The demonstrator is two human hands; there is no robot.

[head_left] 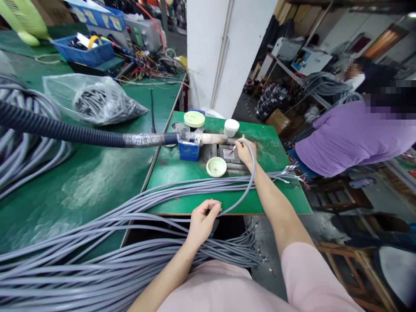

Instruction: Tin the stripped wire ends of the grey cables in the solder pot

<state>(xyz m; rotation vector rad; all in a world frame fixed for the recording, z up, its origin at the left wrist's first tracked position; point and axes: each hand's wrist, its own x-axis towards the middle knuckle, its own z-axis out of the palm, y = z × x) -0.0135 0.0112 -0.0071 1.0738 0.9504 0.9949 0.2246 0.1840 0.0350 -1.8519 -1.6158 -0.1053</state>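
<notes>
My right hand (pixel 246 152) is closed on the end of a grey cable (pixel 251 173), whose thin stripped wires (pixel 232 151) stick out to the left over a dark metal block (pixel 232 160). The cable loops down from that hand to my left hand (pixel 203 219), which is closed around it near the table's front edge. Left of my right hand lies the pale nozzle (pixel 214 138) of a ribbed hose (pixel 146 139), above a blue box (pixel 189 150). A small open light-green dish (pixel 216 167) stands in front of the block.
Grey cables (pixel 195 186) run across the green table (pixel 269 143), their stripped ends at the right. More cables (pixel 139 264) hang below. A white-lidded jar (pixel 231 127) and green-lidded jar (pixel 194 118) stand behind. A person in purple (pixel 354 134) is at the right.
</notes>
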